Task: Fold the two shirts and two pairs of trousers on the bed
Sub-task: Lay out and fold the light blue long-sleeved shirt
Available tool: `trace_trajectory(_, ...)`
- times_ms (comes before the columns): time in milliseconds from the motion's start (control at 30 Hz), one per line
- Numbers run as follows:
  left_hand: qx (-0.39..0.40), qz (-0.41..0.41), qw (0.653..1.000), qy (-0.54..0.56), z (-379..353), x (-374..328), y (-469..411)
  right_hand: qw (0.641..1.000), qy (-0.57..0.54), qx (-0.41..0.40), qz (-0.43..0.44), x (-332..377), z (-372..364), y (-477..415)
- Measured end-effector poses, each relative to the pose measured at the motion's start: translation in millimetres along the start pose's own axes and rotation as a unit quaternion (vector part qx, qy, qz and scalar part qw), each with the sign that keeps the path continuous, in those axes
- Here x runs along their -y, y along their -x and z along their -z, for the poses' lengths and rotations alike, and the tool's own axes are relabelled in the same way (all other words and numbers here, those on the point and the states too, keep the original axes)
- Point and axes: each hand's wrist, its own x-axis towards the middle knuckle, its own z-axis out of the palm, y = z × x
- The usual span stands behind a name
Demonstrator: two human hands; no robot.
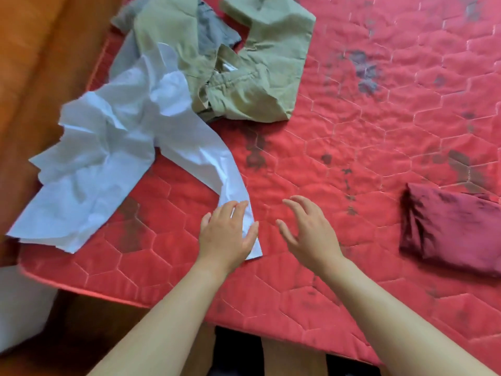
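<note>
The white shirt [108, 158] is pressed under spread left hand [226, 234] fingers; right hand [309, 232] fingers are held apart alongside

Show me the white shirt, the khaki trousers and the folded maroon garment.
white shirt [103, 164]: head view, crumpled body.
khaki trousers [244, 80]: head view, near the waistband.
folded maroon garment [455, 229]: head view, top face.

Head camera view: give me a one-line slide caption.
Left hand touches crumpled white shirt, right hand hovers beside it; khaki trousers unfolded, maroon garment folded.
</note>
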Motion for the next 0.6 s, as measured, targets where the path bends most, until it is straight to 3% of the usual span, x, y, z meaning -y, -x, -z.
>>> trace_trajectory(233, 0.012, 0.032, 0.999, -0.039, 18.0, 113.3, -42.6, 0.999, 0.011, 0.032, 0.0, 65.5, -69.2, -62.3)
trace_trajectory(600, -0.012, 0.106, 0.994, 0.038, 28.5, 227.2, -129.9, 0.997, 0.036, 0.05, 0.043, 144.4, -131.8, -195.9)
